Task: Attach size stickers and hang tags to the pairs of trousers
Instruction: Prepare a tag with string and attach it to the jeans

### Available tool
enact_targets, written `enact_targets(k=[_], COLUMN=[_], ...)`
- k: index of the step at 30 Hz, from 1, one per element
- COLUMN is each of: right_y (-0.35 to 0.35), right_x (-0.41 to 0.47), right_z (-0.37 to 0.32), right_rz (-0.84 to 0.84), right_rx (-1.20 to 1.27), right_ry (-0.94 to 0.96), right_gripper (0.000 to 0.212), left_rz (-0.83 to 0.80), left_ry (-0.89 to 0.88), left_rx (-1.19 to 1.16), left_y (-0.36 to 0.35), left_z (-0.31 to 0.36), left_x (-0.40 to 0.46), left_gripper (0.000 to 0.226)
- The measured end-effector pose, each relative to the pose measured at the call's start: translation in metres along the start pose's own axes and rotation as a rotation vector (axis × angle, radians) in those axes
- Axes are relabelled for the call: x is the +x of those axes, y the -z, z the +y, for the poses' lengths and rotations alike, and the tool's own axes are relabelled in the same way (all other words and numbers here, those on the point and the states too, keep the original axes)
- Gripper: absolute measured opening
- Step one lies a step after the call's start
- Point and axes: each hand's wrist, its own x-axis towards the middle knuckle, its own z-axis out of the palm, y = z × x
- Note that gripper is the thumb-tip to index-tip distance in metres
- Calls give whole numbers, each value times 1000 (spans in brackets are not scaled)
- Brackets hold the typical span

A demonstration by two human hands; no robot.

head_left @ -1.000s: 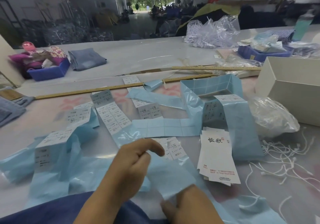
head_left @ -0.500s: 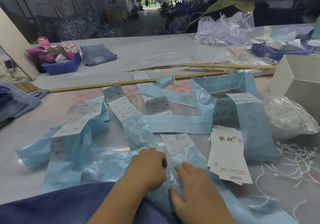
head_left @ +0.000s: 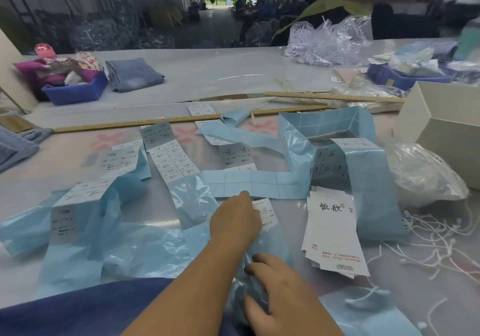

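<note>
- Trousers in dark blue lie across the near edge of the desk, under our forearms; a folded lighter denim pair sits far off on the left, beside a blue bin of cloth scraps.
- Size stickers on a pale blue backing strip lie just ahead of us; our left hand reaches forward onto them, fingers curled down over the white labels. We cannot tell whether it pinches one or only presses on it.
- Our right hand rests lower on the crumpled tail of the same blue strip, fingers bent and spread, holding it against the trousers.
- Our two hands are apart, the left further from us than the right.
- More sticker strips fan out over the left and middle of the desk, some printed white, some bare blue.
- A stack of white hang tags lies just right of our left hand, printed face up.
- Loose white strings lie scattered right of the tags, near a clear plastic bag and a white box.
- Two wooden rulers lie across the desk beyond the strips.
</note>
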Motion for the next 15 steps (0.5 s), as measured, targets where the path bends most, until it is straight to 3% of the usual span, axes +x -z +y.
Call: enact_targets(k=[7,11,15], right_y=[6,6,0], right_x=[2,5,11], right_z=[3,1,6], right_rz=[64,261,-34], right_rx=[124,-199,-345], right_ry=[-127,10,-133], right_gripper=[26,33,53], left_rz=[42,54,25], left_ry=[-31,-67,-82], left_rx=[-116,-156,-290], left_y=[-2,0,7], left_z=[-5,-4,-5], left_x=[-2,-5,-17], left_gripper=[10,10,7])
